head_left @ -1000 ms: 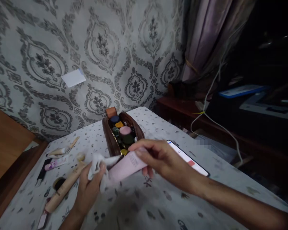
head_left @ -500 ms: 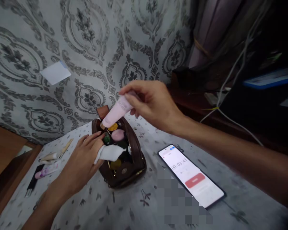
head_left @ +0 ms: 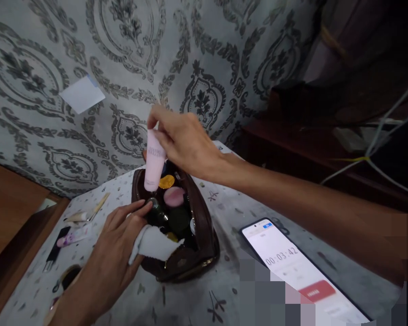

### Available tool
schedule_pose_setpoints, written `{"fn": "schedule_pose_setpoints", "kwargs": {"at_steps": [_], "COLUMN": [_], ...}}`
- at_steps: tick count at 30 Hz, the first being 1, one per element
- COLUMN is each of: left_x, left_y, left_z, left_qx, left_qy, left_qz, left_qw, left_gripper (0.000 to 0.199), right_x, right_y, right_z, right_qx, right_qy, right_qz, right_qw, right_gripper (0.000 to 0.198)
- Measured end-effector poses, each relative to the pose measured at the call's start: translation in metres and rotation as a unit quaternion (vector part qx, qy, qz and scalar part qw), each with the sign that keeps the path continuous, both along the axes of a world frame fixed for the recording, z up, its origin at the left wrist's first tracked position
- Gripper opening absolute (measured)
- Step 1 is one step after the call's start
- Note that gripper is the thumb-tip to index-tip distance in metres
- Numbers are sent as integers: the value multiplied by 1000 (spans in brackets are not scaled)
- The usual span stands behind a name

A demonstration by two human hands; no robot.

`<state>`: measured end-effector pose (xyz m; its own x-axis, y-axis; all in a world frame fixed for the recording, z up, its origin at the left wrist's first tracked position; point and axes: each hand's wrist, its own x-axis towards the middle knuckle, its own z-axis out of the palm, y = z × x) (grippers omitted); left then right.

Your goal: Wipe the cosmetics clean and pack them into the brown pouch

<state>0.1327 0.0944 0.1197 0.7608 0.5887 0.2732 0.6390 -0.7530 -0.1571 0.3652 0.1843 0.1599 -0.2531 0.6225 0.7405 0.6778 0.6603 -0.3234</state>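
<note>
Fingers of the left hand reach the open brown bag, that hand also holding a white cloth; over the bag's opening, a slim, pale pink tube with small grey lettering hangs nearly upright, its upper end pinched by the right hand

I see a pale printed cloth spread out here. An open brown bag stands on it, beneath the right fingers and left fingers; right of both lies a lit phone, left of both a pink-and-white tube and slim black item.
</note>
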Motion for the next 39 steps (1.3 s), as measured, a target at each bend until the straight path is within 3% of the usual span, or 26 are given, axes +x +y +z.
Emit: {"fn": "schedule_pose_setpoints", "kwargs": {"at_steps": [7, 12, 21, 29, 32, 39], "left_x": [0, -2, -1, -4, -3, 2], "left_y": [2, 2, 3, 3, 3, 1], "left_z": [-2, -4, -5, -8, -8, -4], "left_qx": [-8, -21, 0, -30, -37, -54], "left_qy": [-9, -28, -31, -50, -49, -55], "left_qz": [4, 7, -6, 1, 2, 9], "left_qw": [1000, 999, 999, 998, 998, 997], "left_gripper": [58, 54, 48, 52, 46, 33], "right_x": [-38, -46, -45, -50, -50, -43], "right_y": [8, 14, 15, 21, 22, 13], "right_z": [-22, -25, -26, -39, -36, -24], "right_qx": [-2, -13, -23, -77, -88, -150], "right_qy": [-172, -202, -186, -271, -276, -307], "right_qz": [100, 136, 76, 143, 140, 104], "right_qw": [980, 970, 979, 949, 947, 934], "right_gripper": [40, 33, 29, 22, 17, 25]}}
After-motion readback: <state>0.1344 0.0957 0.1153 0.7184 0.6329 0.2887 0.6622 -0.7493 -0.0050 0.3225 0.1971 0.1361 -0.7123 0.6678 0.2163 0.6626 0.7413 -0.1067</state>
